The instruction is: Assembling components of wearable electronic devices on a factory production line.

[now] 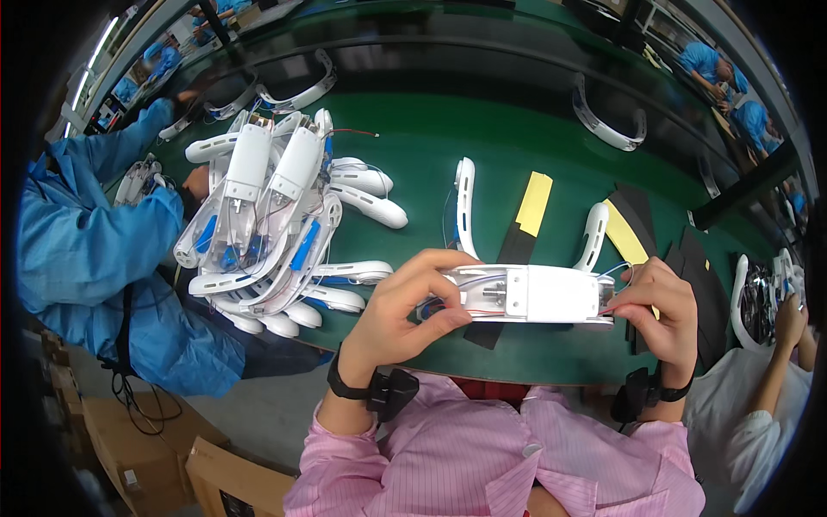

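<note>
Between my hands, near the table's front edge, lies a U-shaped white plastic housing (551,293), its two curved arms pointing away from me. A white cover sits over its middle; a metal part and thin wires show in the open section on the left. My left hand (418,306) grips the left end, thumb in front and fingers behind. At the other end, my right hand (659,306) is closed in a pinch, with a thin red wire (605,311) running to its fingertips. A thin blue wire (616,269) loops up beside those fingers.
A heap of similar white housings (289,181) stands to the left, beside a co-worker in a blue smock (95,233). Black strips with yellow pieces (534,204) lie beyond my hands. Another white housing (607,129) rests farther back. At right, another person's hand (788,323) handles white parts.
</note>
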`<state>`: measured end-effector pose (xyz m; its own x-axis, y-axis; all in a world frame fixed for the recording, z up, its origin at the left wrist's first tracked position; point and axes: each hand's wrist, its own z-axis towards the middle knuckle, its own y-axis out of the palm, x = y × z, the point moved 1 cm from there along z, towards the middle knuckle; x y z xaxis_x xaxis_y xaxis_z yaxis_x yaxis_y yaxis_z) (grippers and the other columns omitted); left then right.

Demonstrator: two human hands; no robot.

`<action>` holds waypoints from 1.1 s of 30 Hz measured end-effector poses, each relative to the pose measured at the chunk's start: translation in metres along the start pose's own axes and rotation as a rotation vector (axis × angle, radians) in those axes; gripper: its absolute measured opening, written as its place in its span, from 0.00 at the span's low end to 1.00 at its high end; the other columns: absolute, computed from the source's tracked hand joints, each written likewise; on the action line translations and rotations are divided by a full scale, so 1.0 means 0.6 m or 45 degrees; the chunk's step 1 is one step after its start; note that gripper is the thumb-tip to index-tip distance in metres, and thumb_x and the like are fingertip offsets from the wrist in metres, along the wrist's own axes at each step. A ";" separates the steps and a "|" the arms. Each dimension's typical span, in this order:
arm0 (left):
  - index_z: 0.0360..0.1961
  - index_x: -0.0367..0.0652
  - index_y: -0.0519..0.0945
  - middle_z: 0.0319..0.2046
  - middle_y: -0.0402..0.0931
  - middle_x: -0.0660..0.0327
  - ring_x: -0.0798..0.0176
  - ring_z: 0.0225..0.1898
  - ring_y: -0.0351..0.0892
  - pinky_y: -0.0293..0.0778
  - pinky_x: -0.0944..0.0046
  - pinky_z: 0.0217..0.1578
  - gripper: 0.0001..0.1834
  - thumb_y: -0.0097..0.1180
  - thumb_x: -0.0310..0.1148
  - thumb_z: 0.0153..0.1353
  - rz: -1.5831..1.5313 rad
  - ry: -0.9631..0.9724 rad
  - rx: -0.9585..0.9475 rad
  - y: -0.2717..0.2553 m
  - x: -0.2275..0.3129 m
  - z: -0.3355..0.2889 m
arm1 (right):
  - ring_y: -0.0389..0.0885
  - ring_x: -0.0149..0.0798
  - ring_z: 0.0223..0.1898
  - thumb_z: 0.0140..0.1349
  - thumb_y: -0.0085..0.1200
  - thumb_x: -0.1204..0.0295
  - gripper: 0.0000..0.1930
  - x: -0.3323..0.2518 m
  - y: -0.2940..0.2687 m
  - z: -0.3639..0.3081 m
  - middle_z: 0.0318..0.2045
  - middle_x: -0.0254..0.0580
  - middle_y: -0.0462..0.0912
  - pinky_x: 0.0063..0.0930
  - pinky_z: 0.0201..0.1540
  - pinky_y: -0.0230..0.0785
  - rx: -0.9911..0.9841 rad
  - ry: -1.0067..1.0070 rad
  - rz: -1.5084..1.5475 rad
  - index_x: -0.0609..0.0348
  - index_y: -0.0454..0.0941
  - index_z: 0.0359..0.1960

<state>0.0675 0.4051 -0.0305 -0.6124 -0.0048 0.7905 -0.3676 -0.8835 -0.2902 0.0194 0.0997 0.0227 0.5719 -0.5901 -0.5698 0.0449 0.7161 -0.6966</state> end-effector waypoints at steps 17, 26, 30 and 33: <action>0.30 0.41 0.67 0.50 0.67 0.49 0.55 0.46 0.69 0.66 0.61 0.47 0.10 0.53 0.34 0.61 -0.222 -0.029 -0.263 -0.013 -0.027 0.014 | 0.69 0.36 0.26 0.43 0.64 0.74 0.07 -0.025 0.026 -0.001 0.20 0.33 0.76 0.28 0.33 0.63 0.126 0.019 -0.088 0.57 0.84 0.26; 0.30 0.40 0.74 0.45 0.74 0.51 0.52 0.43 0.73 0.69 0.61 0.43 0.08 0.62 0.28 0.52 0.058 0.138 -0.256 -0.014 0.012 0.047 | 0.69 0.37 0.26 0.44 0.64 0.74 0.06 -0.024 0.030 0.000 0.20 0.33 0.77 0.28 0.32 0.62 0.146 0.024 -0.109 0.57 0.83 0.26; 0.31 0.38 0.75 0.43 0.75 0.51 0.54 0.37 0.77 0.72 0.64 0.36 0.08 0.61 0.27 0.52 0.048 0.062 -0.295 -0.017 0.017 0.048 | 0.69 0.38 0.25 0.46 0.62 0.76 0.05 -0.026 0.028 -0.004 0.21 0.35 0.77 0.28 0.32 0.63 0.126 -0.011 -0.103 0.59 0.82 0.26; 0.32 0.38 0.75 0.42 0.75 0.51 0.55 0.35 0.78 0.73 0.65 0.33 0.07 0.59 0.26 0.53 0.146 0.137 -0.254 -0.018 0.007 0.042 | 0.69 0.34 0.23 0.50 0.58 0.79 0.03 -0.009 0.039 -0.013 0.21 0.36 0.78 0.25 0.30 0.64 0.346 0.092 0.099 0.62 0.82 0.28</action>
<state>0.0864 0.4028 -0.0102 -0.7254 -0.0401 0.6872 -0.4159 -0.7700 -0.4839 0.0109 0.1164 0.0060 0.5231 -0.5476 -0.6531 0.2266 0.8281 -0.5128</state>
